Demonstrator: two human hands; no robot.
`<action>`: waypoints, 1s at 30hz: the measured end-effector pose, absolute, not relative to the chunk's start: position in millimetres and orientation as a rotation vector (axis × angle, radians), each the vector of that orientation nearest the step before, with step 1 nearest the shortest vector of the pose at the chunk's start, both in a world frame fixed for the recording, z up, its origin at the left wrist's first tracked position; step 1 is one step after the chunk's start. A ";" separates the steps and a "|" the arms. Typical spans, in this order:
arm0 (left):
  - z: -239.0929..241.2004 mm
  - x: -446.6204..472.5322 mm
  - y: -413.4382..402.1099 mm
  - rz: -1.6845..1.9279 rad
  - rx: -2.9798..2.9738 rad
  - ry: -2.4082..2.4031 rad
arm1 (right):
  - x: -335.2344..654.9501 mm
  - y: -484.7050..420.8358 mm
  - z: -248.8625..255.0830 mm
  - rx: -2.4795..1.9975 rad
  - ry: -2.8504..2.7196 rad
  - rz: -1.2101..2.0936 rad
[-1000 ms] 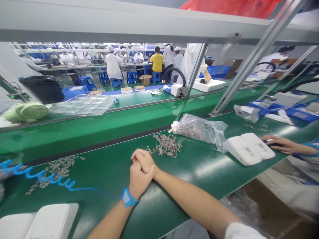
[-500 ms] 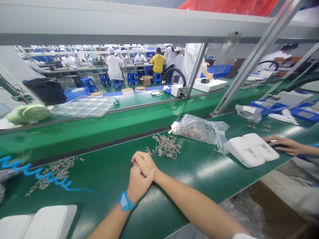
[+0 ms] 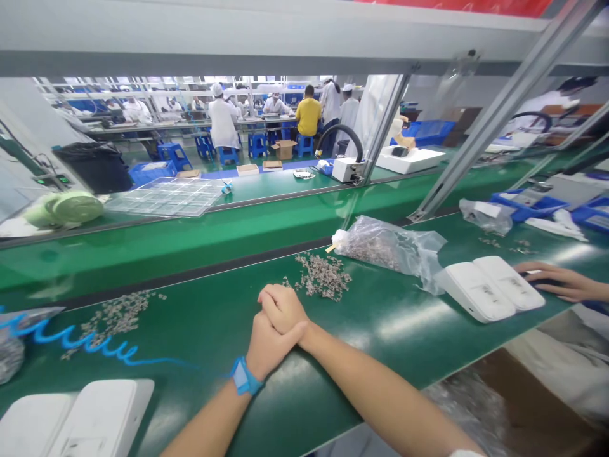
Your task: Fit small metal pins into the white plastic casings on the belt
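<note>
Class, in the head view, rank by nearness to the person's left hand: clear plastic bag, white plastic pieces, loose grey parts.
From the left hand:
1. Loose grey parts, just ahead.
2. Clear plastic bag, ahead and right.
3. White plastic pieces, far right.

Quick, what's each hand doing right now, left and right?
Left hand: closed, clasped with the right, holding no object.
Right hand: closed over the left, holding no object.

This is a factory assembly floor — long green workbenches (image 3: 390, 343), white-coated workers (image 3: 222, 124) on blue stools (image 3: 257, 145).
</note>
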State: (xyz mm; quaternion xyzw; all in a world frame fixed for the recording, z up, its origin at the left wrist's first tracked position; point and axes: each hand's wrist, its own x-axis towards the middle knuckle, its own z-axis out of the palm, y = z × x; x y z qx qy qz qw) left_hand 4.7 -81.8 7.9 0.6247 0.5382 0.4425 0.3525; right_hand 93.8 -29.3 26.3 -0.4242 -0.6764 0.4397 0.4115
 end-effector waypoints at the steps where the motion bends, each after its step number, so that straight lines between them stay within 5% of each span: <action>1: 8.4 4.3 -82.1 1.143 1.619 1.369 | 94.7 -30.0 27.0 -1.069 -1.711 1.079; 10: 8.7 4.1 -77.3 1.255 1.652 1.376 | 84.8 -19.7 16.0 -1.077 -1.672 1.295; 30: 8.1 2.8 -81.6 1.175 1.555 1.269 | 93.0 -28.3 21.8 -1.086 -1.731 1.165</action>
